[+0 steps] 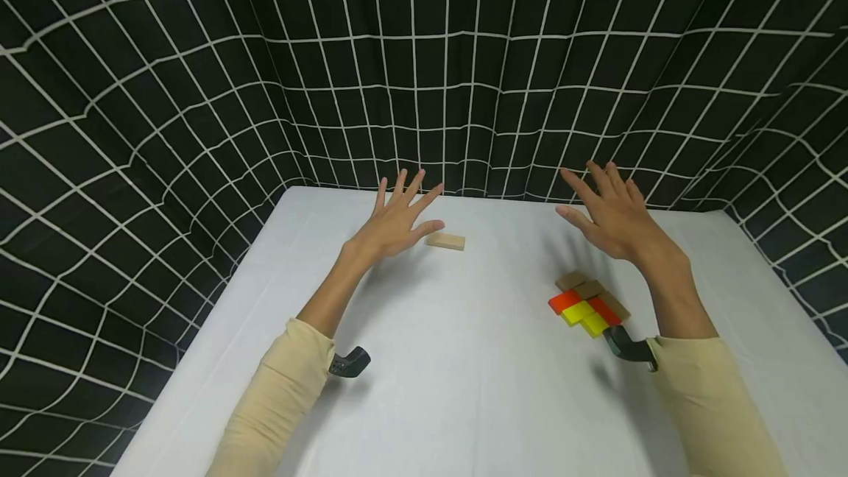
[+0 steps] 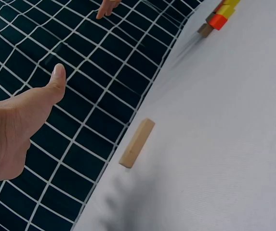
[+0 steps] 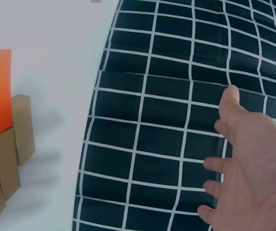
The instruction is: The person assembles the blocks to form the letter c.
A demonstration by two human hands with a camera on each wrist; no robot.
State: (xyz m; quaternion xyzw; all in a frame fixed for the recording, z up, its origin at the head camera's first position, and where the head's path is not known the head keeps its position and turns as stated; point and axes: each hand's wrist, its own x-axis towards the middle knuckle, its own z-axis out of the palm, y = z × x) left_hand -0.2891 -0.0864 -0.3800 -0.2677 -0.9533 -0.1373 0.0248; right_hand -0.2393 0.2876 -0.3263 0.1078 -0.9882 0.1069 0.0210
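In the head view my left hand (image 1: 391, 225) hovers over the far part of the table with its fingers spread, holding nothing. Just right of its thumb lies a plain wooden block (image 1: 446, 241), which the left wrist view shows flat near the table's far edge. My right hand (image 1: 612, 219) is also raised, fingers spread and nothing in them. On the table below it sits a tight cluster of blocks: red blocks (image 1: 564, 301), yellow blocks (image 1: 577, 313) and brown blocks (image 1: 588, 288). The right wrist view shows brown blocks (image 3: 23, 129) at the cluster's edge.
A white cloth covers the table (image 1: 477, 374). Dark curtains (image 1: 464, 79) with a white grid stand behind it and along both sides. A black wrist mount (image 1: 351, 363) juts from the left sleeve, another mount (image 1: 626, 347) from the right, overlapping the cluster's near end.
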